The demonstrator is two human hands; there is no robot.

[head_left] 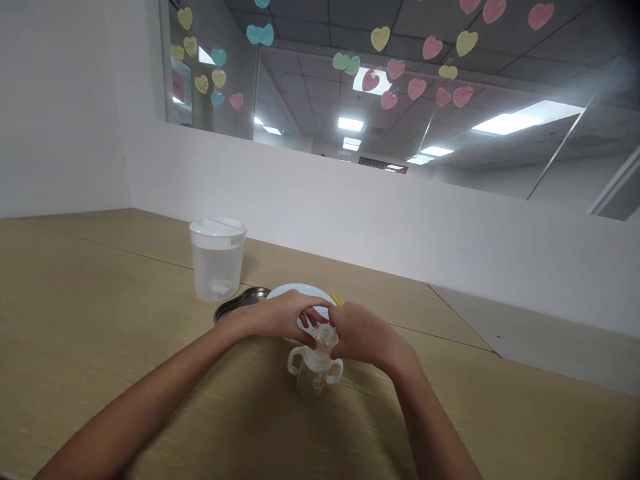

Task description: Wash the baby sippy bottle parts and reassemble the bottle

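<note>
A clear baby bottle [313,381] with two white side handles stands upright on the table in front of me. Over its top sits a transparent dome-shaped cap [326,339]. My left hand [290,317] curves round the cap from the left, with the thumb at its near side and the other fingers reaching behind. From the right, my right hand [363,335] closes on the cap, its fingertips against the side. The two hands meet above the cap, and part of their contact with it is hidden.
Behind my hands lie a light blue plate [295,289], a kidney-shaped metal tray [230,309] and a partly hidden yellow item [337,300]. A translucent bucket [217,263] with a white lid stands farther left. A white wall [320,207] with a window rises behind the table.
</note>
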